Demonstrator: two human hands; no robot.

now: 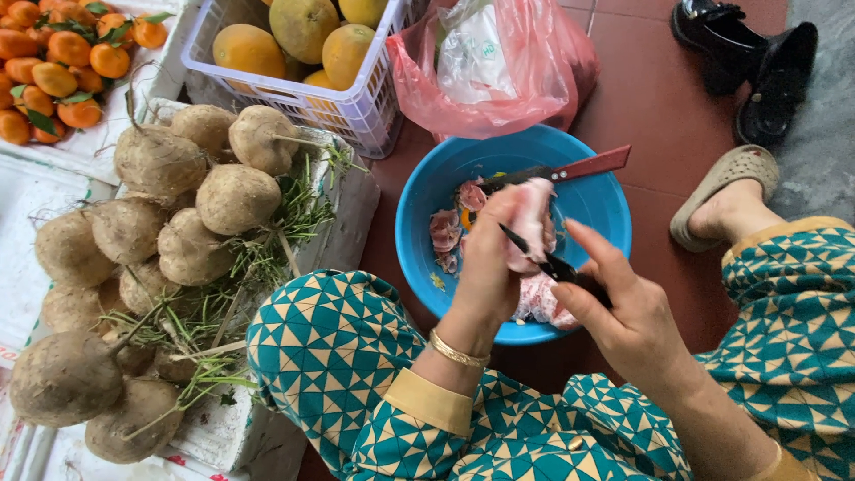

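1. Head view — left hand (pixel 492 258) is wrapped tight around a pale pink piece of raw meat (pixel 533 227), held upright over the blue bowl (pixel 606 214).
2. Right hand (pixel 614 307) is closed on a small dark knife (pixel 534 254); its blade runs up-left into the meat.
3. More meat scraps (pixel 445 233) lie in the bowl, and a red-handled knife (pixel 570 169) rests across it.
4. Off to the left — brown root tubers (pixel 178 232) on a white crate (pixel 352 209).

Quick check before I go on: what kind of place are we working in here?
Probably a produce stall or market floor. Brown root vegetables lie heaped on white foam boxes, with small oranges and a crate of large citrus beside them, and a blue basin sits on red floor tiles.
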